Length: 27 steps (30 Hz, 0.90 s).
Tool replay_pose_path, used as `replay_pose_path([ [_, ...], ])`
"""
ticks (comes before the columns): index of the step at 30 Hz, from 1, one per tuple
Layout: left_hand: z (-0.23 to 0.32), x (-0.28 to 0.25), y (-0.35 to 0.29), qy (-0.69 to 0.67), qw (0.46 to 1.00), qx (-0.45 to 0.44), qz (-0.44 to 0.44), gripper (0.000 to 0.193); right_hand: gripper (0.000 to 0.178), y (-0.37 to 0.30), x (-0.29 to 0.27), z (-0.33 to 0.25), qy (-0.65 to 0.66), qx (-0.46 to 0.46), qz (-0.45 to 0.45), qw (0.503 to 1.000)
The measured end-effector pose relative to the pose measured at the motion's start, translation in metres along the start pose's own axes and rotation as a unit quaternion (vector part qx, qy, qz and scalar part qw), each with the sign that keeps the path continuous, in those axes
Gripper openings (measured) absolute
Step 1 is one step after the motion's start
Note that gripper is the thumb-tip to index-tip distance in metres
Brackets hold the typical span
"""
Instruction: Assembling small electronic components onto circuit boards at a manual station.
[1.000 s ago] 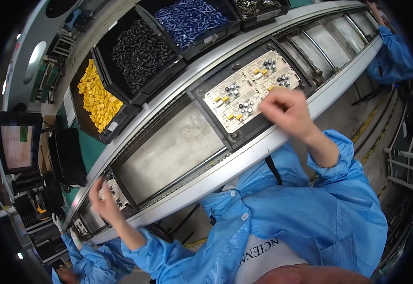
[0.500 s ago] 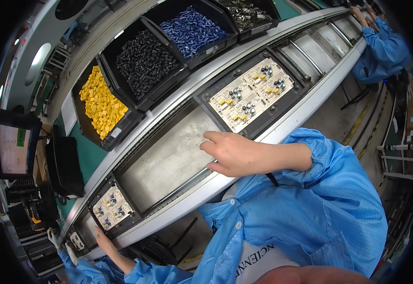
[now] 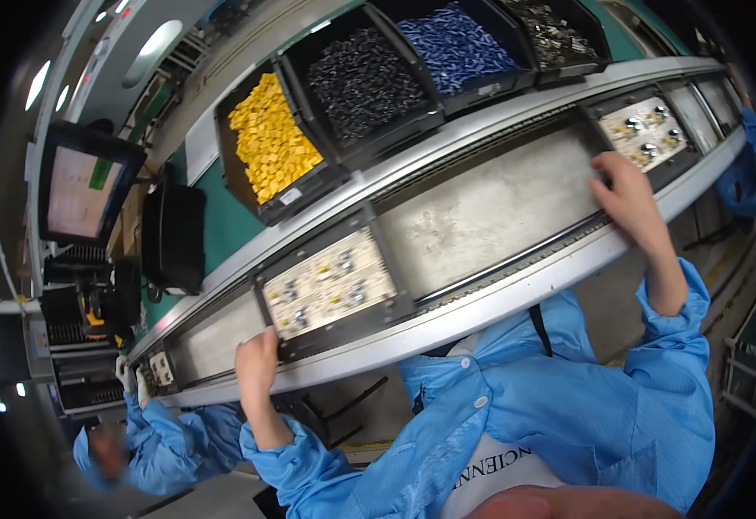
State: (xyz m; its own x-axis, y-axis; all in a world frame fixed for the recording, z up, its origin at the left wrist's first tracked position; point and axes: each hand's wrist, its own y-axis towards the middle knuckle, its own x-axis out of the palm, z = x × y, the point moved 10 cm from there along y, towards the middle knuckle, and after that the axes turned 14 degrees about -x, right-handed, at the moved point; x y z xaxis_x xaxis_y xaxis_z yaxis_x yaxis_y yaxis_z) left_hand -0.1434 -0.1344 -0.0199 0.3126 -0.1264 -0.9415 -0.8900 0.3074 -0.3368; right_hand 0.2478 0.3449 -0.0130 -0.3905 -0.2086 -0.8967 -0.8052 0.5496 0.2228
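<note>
My left hand (image 3: 257, 363) grips the near left corner of a black tray (image 3: 395, 304) on the conveyor. That tray carries a pale circuit board panel (image 3: 330, 281) with yellow and round silver parts. My right hand (image 3: 624, 195) is stretched far to the right. Its fingers rest against the left edge of a second black tray (image 3: 598, 121), which holds another board panel (image 3: 646, 130). A bare grey stretch of the conveyor bed (image 3: 490, 203) lies between the two trays. Blue sleeves cover both my forearms.
Behind the conveyor stand bins of yellow parts (image 3: 270, 147), black parts (image 3: 360, 78), blue parts (image 3: 456, 39) and dark metal parts (image 3: 551, 30). A monitor (image 3: 75, 190) stands at the left. One co-worker in blue (image 3: 148, 424) works at lower left, another's sleeve (image 3: 746, 164) shows at far right.
The tray in front of me has slid right along the line, with my right hand following it. My left hand has drawn another tray in from the left.
</note>
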Motion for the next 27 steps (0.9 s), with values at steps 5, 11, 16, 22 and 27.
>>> replay_pose_path([
  [5,0.057,0.004,0.004,0.048,0.991,0.113,-0.049,0.048,0.027,-0.001,-0.017,0.043,-0.099,0.072,-0.056,0.991],
  [11,0.133,-0.079,0.035,-0.228,0.930,0.260,0.128,0.032,0.026,0.039,0.006,-0.059,-0.094,-0.009,-0.121,0.988],
  [16,0.206,-0.121,0.106,-0.219,0.899,0.295,0.241,0.039,0.019,0.082,0.053,-0.161,0.022,-0.147,-0.095,0.984],
  [22,0.223,-0.132,0.188,-0.105,0.925,0.202,0.306,0.047,0.011,0.082,0.062,-0.175,0.058,-0.198,-0.026,0.978],
  [27,0.248,-0.124,0.181,-0.032,0.960,0.168,0.222,0.038,0.010,0.085,0.056,-0.151,0.084,-0.178,-0.045,0.979],
])
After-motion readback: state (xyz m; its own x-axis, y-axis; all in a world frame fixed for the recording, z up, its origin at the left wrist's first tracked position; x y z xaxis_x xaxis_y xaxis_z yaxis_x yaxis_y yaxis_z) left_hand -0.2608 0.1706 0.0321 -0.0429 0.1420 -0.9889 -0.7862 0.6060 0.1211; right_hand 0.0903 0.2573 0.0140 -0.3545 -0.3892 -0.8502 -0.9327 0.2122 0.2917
